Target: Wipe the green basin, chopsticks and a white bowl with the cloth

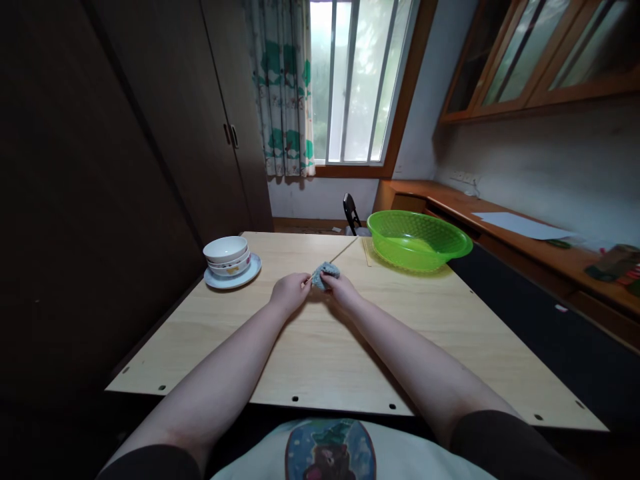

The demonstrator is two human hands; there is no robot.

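Over the middle of the light wooden table, my right hand (pixel 340 288) is closed on a crumpled blue-grey cloth (pixel 326 272). Just beside it, my left hand (pixel 291 292) pinches the near end of a thin light stick (pixel 344 250). The stick passes by the cloth and slants up to the right, its far end toward the back of the table. Whether the cloth is wrapped round the stick is too small to tell.
Stacked bowls (pixel 227 250) stand on a plate (pixel 255 268) at the table's back left. A green plastic basket (pixel 420 243) sits at the back right, partly over a flat yellowish piece (pixel 367 253). Beyond the table is a black chair (pixel 351 210).
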